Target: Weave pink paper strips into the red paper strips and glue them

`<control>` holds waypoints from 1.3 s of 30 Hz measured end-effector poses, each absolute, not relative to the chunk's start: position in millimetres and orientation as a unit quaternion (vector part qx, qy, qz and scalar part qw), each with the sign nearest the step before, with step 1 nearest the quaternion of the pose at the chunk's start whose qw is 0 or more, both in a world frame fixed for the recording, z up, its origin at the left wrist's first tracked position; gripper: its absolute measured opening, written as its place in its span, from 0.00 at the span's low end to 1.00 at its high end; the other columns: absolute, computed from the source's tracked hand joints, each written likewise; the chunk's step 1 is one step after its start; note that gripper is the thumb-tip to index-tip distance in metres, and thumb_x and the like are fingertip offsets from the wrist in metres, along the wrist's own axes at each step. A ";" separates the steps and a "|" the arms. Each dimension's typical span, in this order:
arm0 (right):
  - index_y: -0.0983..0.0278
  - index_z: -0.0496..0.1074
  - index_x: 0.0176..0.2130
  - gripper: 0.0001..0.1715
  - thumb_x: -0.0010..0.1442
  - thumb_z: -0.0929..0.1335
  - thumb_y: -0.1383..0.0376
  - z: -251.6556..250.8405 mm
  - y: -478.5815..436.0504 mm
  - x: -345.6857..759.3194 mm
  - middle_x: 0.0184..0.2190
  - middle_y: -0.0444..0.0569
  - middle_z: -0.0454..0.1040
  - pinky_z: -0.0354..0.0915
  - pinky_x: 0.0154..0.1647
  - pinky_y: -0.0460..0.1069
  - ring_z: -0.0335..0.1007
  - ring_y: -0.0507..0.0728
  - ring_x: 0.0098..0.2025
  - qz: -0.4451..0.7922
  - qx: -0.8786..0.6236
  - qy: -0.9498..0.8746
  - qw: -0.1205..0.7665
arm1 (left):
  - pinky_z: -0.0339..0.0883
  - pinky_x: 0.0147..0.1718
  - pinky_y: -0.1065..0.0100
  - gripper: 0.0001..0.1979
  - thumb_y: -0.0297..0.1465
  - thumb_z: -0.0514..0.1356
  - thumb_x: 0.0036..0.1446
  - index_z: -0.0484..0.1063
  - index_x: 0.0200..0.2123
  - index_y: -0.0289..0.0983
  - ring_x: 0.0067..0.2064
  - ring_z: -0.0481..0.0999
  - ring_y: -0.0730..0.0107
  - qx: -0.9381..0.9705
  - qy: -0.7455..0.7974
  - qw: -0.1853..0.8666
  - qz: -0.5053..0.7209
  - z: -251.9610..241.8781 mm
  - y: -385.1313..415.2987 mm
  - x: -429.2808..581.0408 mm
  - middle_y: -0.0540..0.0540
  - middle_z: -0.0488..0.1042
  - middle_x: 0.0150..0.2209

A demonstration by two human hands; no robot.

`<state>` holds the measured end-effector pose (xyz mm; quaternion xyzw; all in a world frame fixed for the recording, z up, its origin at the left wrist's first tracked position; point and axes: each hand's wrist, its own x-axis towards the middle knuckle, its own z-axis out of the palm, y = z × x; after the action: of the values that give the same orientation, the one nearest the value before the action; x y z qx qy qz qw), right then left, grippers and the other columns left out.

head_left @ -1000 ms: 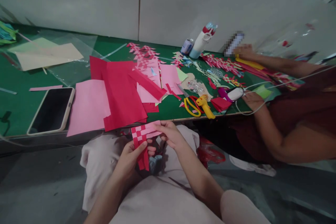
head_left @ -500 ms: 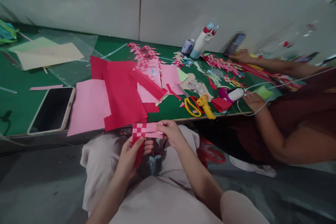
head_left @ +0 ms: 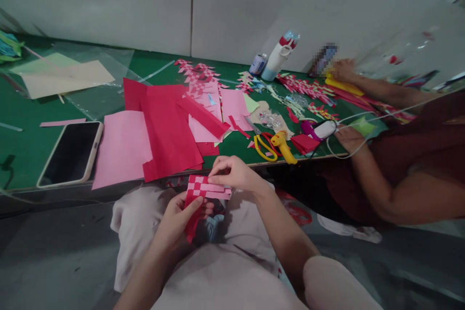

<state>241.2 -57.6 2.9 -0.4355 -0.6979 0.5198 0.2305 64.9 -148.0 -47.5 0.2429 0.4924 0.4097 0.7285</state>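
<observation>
Over my lap I hold a piece of woven paper (head_left: pixel 198 186), a red and pink checkerboard with loose pink strips running to the right and a red length hanging below. My left hand (head_left: pixel 178 214) grips its lower left part, thumb on top and fingers behind. At the top edge my right hand (head_left: pixel 238 174) has its thumb and bent forefinger on a pink strip beside the checks. Just beyond, on the table, lie a large red paper sheet (head_left: pixel 167 126) and a pink paper sheet (head_left: pixel 121 147).
A phone (head_left: pixel 70 152) lies at the table's front left. Scissors (head_left: pixel 267 147) and a yellow glue gun (head_left: pixel 284 146) are near the front edge. Woven paper pieces (head_left: pixel 198 75), a can (head_left: pixel 257 64) and a bottle (head_left: pixel 279 58) stand farther back. A co-worker's arm (head_left: pixel 374 179) is at right.
My right hand has shifted from the strips' right ends up and left to the woven piece's top edge. The piece has moved slightly right and down with my left hand.
</observation>
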 end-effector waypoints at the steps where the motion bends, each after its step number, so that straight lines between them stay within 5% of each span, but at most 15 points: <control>1: 0.66 0.79 0.27 0.10 0.50 0.72 0.61 2.7 -57.2 240.5 0.28 0.46 0.68 0.54 0.27 0.44 0.61 0.49 0.27 0.516 -0.434 -0.703 0.226 | 0.73 0.35 0.68 0.19 0.42 0.68 0.44 0.75 0.34 0.33 0.32 0.79 0.65 0.254 0.498 0.717 0.417 -48.3 -147.4 64.5 0.42 0.80 0.31; 10: 0.67 0.77 0.27 0.11 0.52 0.70 0.61 6.5 -57.7 240.1 0.22 0.44 0.69 0.54 0.27 0.44 0.61 0.50 0.27 0.492 -0.434 -0.741 0.146 | 0.67 0.28 0.73 0.21 0.47 0.67 0.43 0.77 0.32 0.34 0.29 0.74 0.70 0.328 0.577 0.570 0.485 -40.3 -138.9 60.0 0.46 0.79 0.29; 24: 0.68 0.77 0.28 0.12 0.51 0.71 0.60 13.9 -61.2 234.9 0.23 0.45 0.71 0.55 0.27 0.44 0.62 0.50 0.27 0.519 -0.442 -0.716 0.147 | 0.67 0.26 0.72 0.18 0.44 0.68 0.44 0.78 0.29 0.34 0.26 0.73 0.71 0.331 0.594 0.540 0.496 -36.3 -138.7 61.8 0.46 0.77 0.25; 39: 0.69 0.76 0.28 0.16 0.48 0.72 0.56 7.0 -62.8 229.7 0.21 0.42 0.69 0.56 0.25 0.43 0.59 0.48 0.24 0.565 -0.488 -0.648 0.150 | 0.69 0.26 0.71 0.18 0.37 0.72 0.39 0.77 0.33 0.34 0.25 0.75 0.70 0.206 0.505 0.675 0.496 -31.2 -140.0 70.2 0.46 0.78 0.25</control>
<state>229.7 -62.8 7.0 -0.4877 -0.6481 0.5654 0.1496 70.2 -140.0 -31.2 0.2064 0.5051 0.4965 0.6751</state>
